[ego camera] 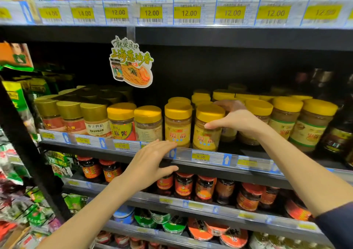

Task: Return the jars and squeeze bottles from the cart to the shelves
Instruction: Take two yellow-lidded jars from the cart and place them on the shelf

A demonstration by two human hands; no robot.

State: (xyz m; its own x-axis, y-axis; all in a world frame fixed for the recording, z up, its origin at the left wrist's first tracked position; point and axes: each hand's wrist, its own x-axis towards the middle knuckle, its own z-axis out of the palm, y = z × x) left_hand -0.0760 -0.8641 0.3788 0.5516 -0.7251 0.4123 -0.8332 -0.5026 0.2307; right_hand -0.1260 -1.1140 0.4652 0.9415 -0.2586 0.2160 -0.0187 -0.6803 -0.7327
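Observation:
A yellow-lidded jar [207,134] with a yellow label stands at the front of the middle shelf [248,164]. My right hand [236,119] wraps it from the right, thumb on its front and fingers behind its lid. A matching jar [178,123] stands just to its left. My left hand [152,161] hovers with spread fingers in front of the shelf's price rail, below that matching jar, holding nothing. The cart is out of view.
More yellow-lidded jars [286,117] fill the shelf to the right, gold-lidded jars [70,115] to the left. A paper promo sign [131,63] hangs above. Red-labelled sauce jars [183,185] line the shelf below, bowl packs [172,224] lower still. Bagged goods [17,103] sit at left.

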